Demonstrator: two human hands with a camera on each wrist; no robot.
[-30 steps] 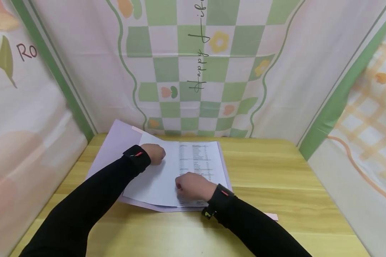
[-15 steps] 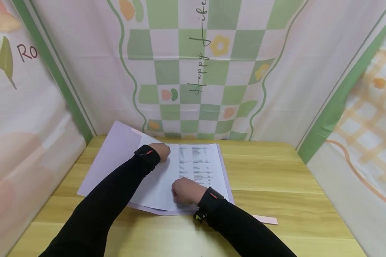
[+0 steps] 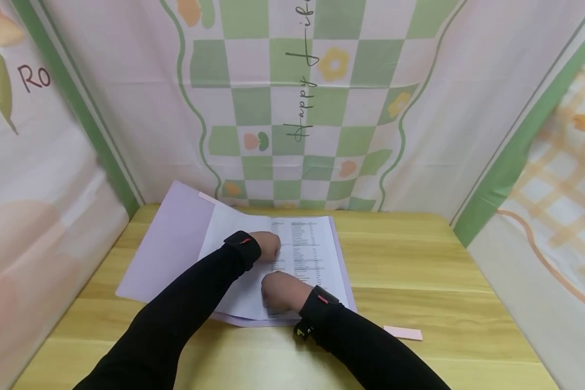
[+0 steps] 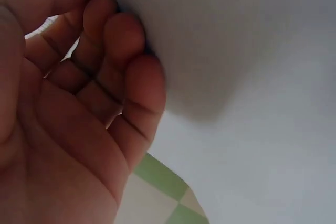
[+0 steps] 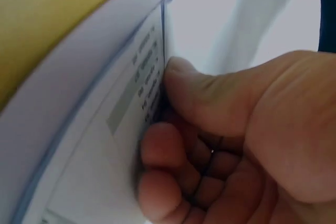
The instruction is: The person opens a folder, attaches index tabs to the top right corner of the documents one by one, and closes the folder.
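Observation:
A lilac folder (image 3: 168,238) lies open with white sheets inside. Its left sheet shows a blank page (image 3: 244,298); on the right is a printed page (image 3: 304,244) with columns of text. My left hand (image 3: 267,245) rests by the fold, and in the left wrist view its curled fingertips press against blank paper (image 4: 241,66). Lower down, my right hand (image 3: 284,292) sits across the fold near the bottom edge. In the right wrist view its thumb (image 5: 181,80) lies along the crease, with curled fingers against the printed page (image 5: 100,145).
A loose pink strip (image 3: 402,333) lies on the wooden table (image 3: 409,260) by the right forearm. Another pink strip (image 3: 206,198) shows at the sheet's upper left corner. Patterned cloth (image 3: 297,108) hangs behind the table and along both sides.
My left hand has slid right across the blank page towards the fold, lately also slightly downward. My right hand has shifted slightly left and down, then stayed nearly still.

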